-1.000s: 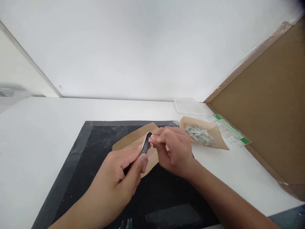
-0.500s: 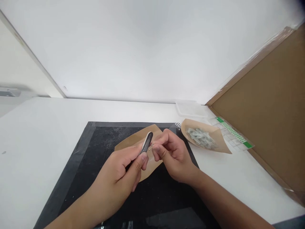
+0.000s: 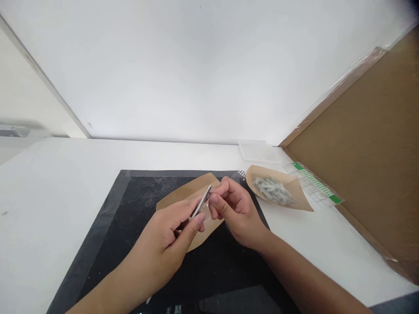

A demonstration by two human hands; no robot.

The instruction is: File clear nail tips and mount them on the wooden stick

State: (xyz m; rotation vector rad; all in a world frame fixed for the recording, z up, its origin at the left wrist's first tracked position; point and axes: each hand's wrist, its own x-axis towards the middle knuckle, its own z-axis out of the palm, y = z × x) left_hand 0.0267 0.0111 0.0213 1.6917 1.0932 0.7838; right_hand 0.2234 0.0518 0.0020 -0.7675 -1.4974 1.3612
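Observation:
My left hand [image 3: 176, 229] is closed around a slim dark object with a pale edge and a rounded tip [image 3: 202, 201], which points up and to the right. Its kind is not clear. Close by its tip, my right hand [image 3: 234, 209] pinches thumb against forefinger; whatever is between them is too small to name. Both hands are over a brown paper tray [image 3: 183, 192], with a few tiny pale bits showing in it. Beneath the tray lies a black mat [image 3: 137, 222].
Right of the mat, a second brown paper tray [image 3: 299, 198] holds a pile of pale translucent strips [image 3: 273, 189]. Behind it are a clear plastic lid or box [image 3: 258, 151] and a clear organizer with a green label strip [image 3: 316, 182]. A cardboard panel [image 3: 366, 144] stands along the right side.
My left hand has turned the slim object, so its narrow pale edge shows instead of its broad black face. The right fingertips remain at its tip. The view has shifted slightly.

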